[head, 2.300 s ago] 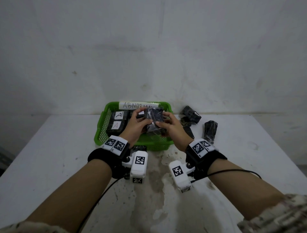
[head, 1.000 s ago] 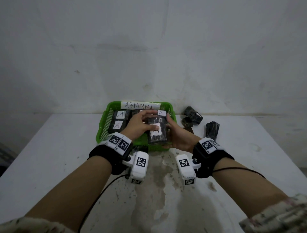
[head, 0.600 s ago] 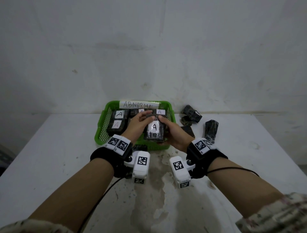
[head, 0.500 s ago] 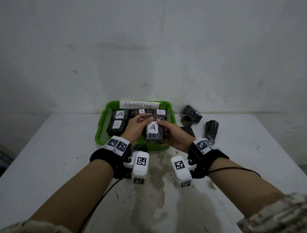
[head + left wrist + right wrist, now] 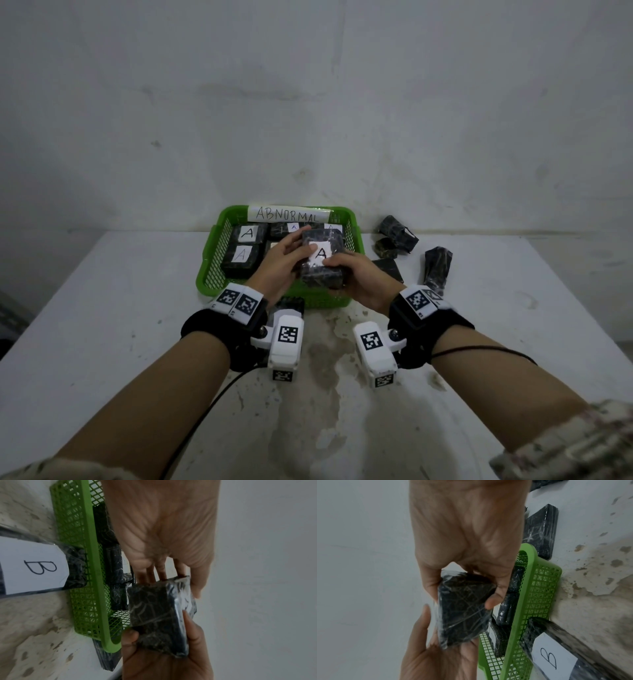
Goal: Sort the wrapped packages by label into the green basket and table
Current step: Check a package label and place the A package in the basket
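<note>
Both hands hold one black wrapped package (image 5: 322, 265) over the near right part of the green basket (image 5: 206, 274); its white label reads A and faces me. My left hand (image 5: 284, 258) grips its left end, with fingers behind it and the thumb on the side. My right hand (image 5: 359, 279) grips the near right end, thumb on the front. The left wrist view shows the package (image 5: 157, 615) from its dark side, above the basket wall (image 5: 92, 574). Inside the basket lie several packages labelled A (image 5: 247, 234).
The basket carries an ABNORMAL sign (image 5: 287, 214) on its far rim. A package labelled B (image 5: 34, 566) lies on the table against the basket's near wall. Several unlabelled-looking dark packages (image 5: 436, 269) lie on the table right of the basket. The wall stands close behind.
The hands have turned the package over so that its A label now faces me. It has stayed over the basket's near right part.
</note>
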Available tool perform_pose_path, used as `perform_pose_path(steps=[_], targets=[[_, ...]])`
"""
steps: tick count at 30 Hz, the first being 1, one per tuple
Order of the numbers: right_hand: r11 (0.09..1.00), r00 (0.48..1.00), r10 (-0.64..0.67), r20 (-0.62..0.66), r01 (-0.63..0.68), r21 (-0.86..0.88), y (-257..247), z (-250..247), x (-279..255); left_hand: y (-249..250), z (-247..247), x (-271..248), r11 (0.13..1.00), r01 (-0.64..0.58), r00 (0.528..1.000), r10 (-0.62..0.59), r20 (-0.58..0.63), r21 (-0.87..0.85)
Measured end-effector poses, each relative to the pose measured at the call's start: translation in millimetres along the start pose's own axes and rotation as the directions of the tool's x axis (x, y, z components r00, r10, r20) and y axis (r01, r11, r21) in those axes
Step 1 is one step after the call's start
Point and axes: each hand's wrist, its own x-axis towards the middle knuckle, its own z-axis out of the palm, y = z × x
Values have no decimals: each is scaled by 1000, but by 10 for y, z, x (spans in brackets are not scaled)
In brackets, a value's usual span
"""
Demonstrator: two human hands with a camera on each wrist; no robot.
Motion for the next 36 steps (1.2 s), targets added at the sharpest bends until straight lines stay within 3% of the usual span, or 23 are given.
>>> perform_pose_path(steps=[3,8,14,19,23,29,33,36], targets=[[1000,1000,1,-9,-1,7,21,19,3,-13,-2,7,1000,3,1000,-3,-8,31],[999,999,-29,19,29,42,34,100,-14,-54,7,44,998,37,989,-30,-145,47],[997,1000,24,9,-24,77,-33,65,-11,-73,-29,-6,985,109,994,-111,10,130],[986,998,65,21,-67,155,-68,116,-14,-107,-26,6,974,122,992,-114,-52,190],[997,999,30,-42,-27,67,5,94,34,-111,13,-5,953,110,993,-92,-78,282],[992,999,33,-25,-36,-123,23,90,-9,-31,29,-22,941,97,994,-78,-70,324],[983,999,6,-51,-15,-185,-19,116,-13,-20,33,-24,966,146,988,-132,-79,215],[976,999,-19,-50,8,-217,-17,199,-13,-28,52,-15,977,112,988,-90,-123,183]])
